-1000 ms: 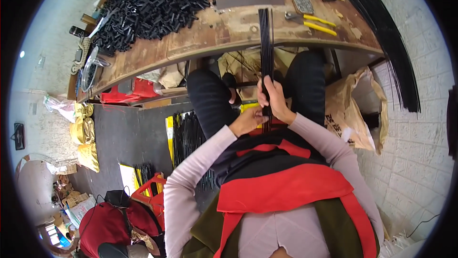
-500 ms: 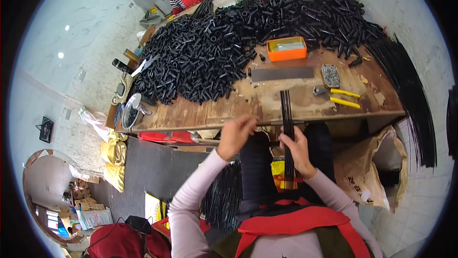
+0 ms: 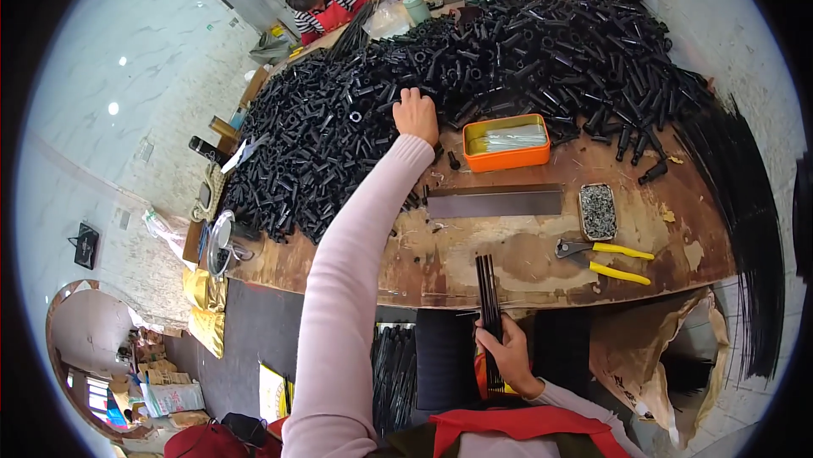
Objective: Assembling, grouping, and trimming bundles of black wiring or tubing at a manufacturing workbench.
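My left hand [image 3: 416,115] is stretched far out over the brown worktable [image 3: 508,263], fingers down in a big heap of short black plastic tubes [image 3: 474,68]; whether it grips one is hidden. My right hand [image 3: 508,356] stays near my lap at the table's front edge, closed around a bundle of thin black rods [image 3: 489,297] that stands upright against the edge.
An orange tin [image 3: 506,143], a grey metal bar [image 3: 494,202], a small tray of tiny metal parts [image 3: 599,211] and yellow-handled pliers [image 3: 605,259] lie on the table. Long black rods [image 3: 745,229] hang over the right edge. Other people [image 3: 318,2] sit at the far end.
My view has lifted from my lap to the table. My left hand left the rod bundle and reached forward into the tube heap. My right hand kept hold of the rods.
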